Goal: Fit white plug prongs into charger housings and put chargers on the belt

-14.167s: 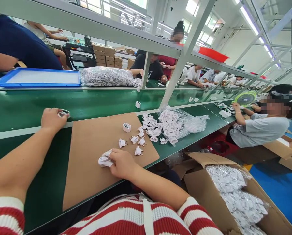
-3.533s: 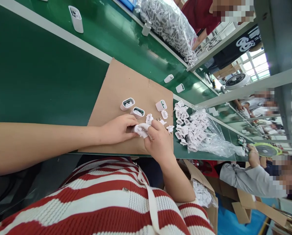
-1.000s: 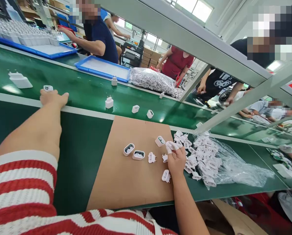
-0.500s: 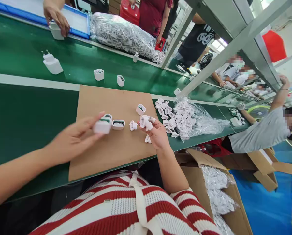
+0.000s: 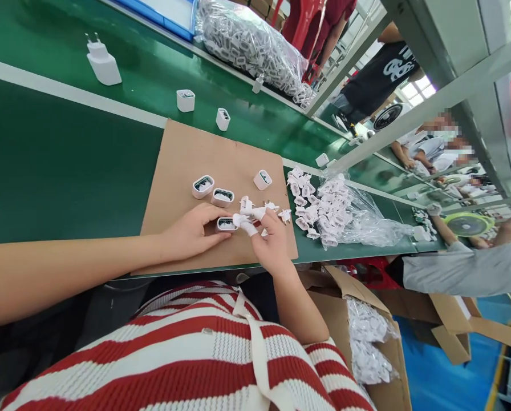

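Observation:
My left hand grips a white oval charger housing between thumb and fingers, its open end up, low over a cardboard sheet. My right hand, with white covers on thumb and forefinger, pinches at the housing's right end. White on white hides what those fingertips hold, if anything. Beyond my left hand stand two more open housings, one left of the other. A third housing sits farther right. Loose white two-pin plug heads, including one and another, lie around my right fingers.
Right of the cardboard, plug heads spill from a clear bag. Across the green bench are an assembled charger, two housings, a large bag of white parts and a blue-rimmed tray. A metal post rises at right. Co-workers are beyond.
My left hand has brought its housing rightward and down to meet my right fingertips. The view has shifted, and a co-worker's hand at the upper left is out of sight.

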Available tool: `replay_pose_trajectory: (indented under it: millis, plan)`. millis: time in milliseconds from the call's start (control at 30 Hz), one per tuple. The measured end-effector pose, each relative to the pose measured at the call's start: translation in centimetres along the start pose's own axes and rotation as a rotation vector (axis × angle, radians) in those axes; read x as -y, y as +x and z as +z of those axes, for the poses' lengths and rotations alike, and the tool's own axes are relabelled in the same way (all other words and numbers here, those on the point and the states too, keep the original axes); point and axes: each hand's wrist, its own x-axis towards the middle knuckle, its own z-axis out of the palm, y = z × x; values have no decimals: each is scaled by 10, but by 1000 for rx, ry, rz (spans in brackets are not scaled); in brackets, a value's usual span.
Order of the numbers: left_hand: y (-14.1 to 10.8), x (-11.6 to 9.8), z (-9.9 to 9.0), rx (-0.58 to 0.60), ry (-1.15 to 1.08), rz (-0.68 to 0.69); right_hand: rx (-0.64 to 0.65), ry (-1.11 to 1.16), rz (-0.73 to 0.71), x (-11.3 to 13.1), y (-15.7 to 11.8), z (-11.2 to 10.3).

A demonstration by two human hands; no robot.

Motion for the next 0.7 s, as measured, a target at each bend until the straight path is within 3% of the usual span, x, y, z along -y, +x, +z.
replay_pose_trajectory:
  millis: [100, 300, 367, 467, 633, 700]
  plan:
    - [1, -1, -5, 64, -46, 54, 64, -105, -60, 7, 4, 0]
    - [6, 8, -9, 255, -49, 77, -84, 84, 90, 10, 9, 3]
    - [6, 9, -9, 248, -47, 42, -79, 144, 145, 8, 6, 3]
    - [4, 8, -14, 144, -16, 0, -54, 195, 206, 4, 2, 4]
    - [5, 7, -22, 280, -97, -57, -52, 162, 216, 3, -2, 4]
    - [8, 7, -19, 249, -76, -123, -37, 70, 146, 5, -4, 4]
